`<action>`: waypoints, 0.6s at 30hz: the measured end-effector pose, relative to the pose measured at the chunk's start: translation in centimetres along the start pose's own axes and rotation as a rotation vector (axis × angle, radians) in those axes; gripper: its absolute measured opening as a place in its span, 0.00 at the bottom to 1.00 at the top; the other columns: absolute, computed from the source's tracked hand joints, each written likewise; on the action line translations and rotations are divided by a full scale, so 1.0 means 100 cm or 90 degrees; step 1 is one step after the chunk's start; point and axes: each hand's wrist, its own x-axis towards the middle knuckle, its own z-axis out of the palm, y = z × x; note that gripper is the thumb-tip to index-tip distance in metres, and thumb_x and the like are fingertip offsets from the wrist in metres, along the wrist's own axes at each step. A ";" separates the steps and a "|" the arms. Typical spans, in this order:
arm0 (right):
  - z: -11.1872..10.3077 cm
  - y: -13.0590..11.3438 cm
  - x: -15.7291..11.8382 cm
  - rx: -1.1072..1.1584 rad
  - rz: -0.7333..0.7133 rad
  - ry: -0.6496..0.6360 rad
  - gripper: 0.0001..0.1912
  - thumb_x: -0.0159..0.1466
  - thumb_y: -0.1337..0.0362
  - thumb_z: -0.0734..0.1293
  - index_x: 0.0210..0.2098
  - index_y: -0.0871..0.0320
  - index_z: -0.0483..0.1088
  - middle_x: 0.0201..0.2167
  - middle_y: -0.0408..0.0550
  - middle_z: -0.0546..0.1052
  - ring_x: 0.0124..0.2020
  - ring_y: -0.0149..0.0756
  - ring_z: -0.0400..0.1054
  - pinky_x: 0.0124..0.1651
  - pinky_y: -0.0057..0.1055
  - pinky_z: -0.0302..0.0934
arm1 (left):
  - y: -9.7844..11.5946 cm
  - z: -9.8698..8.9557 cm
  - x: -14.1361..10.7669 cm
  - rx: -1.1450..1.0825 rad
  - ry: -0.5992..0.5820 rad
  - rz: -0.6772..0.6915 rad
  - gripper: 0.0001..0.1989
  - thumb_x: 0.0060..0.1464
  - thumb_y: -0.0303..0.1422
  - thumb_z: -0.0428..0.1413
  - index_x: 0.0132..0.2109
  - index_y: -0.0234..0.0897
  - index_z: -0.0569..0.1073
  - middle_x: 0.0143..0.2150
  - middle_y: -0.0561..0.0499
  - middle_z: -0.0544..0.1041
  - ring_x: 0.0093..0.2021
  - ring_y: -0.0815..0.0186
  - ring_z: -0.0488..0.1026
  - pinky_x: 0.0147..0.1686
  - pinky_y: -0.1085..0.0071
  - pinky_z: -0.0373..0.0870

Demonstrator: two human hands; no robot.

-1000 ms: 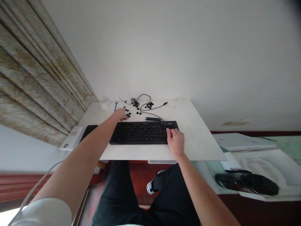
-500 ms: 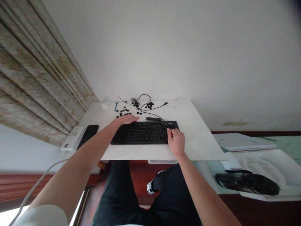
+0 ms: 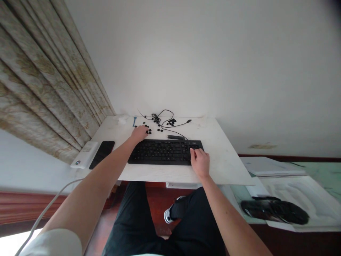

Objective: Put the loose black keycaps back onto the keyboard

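A black keyboard (image 3: 160, 152) lies along the front part of the white table. My right hand (image 3: 200, 163) rests over its number pad at the right end, fingers curled in and thumb against them; whatever they may hold is hidden. Beyond the keyboard's far left corner, my left hand (image 3: 140, 133) reaches down among loose black keycaps (image 3: 149, 131), its fingertips touching or just above them. The back of that hand hides most of its fingers. More keycaps (image 3: 172, 122) lie in a cluster farther right, near the coiled black cable (image 3: 156, 119).
A blue tool (image 3: 134, 121) lies at the back left, and a dark bar-shaped piece (image 3: 176, 137) sits behind the keyboard. On the left are a phone (image 3: 102, 154) and a white box-like device (image 3: 84, 155). An open white box (image 3: 298, 185) with a black glossy object (image 3: 274, 210) stands at right.
My left hand has drawn back from the keyboard's top edge and moved left and away from me, onto the keycaps. My right hand stays on the number pad. The view has shifted slightly.
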 end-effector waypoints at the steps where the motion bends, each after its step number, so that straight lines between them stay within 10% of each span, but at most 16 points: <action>1: 0.000 -0.001 0.000 -0.003 -0.002 -0.002 0.23 0.73 0.56 0.54 0.24 0.56 0.64 0.24 0.48 0.70 0.28 0.37 0.62 0.38 0.35 0.50 | 0.001 0.002 0.000 0.000 0.004 0.004 0.16 0.61 0.34 0.52 0.55 0.40 0.74 0.56 0.43 0.72 0.57 0.54 0.68 0.54 0.63 0.65; 18: 0.001 -0.003 -0.001 -0.036 -0.016 -0.013 0.23 0.73 0.56 0.54 0.25 0.57 0.66 0.25 0.48 0.71 0.29 0.36 0.63 0.39 0.34 0.50 | 0.018 0.011 0.001 -0.178 0.080 0.039 0.09 0.58 0.27 0.55 0.41 0.38 0.79 0.49 0.41 0.75 0.57 0.50 0.66 0.58 0.54 0.57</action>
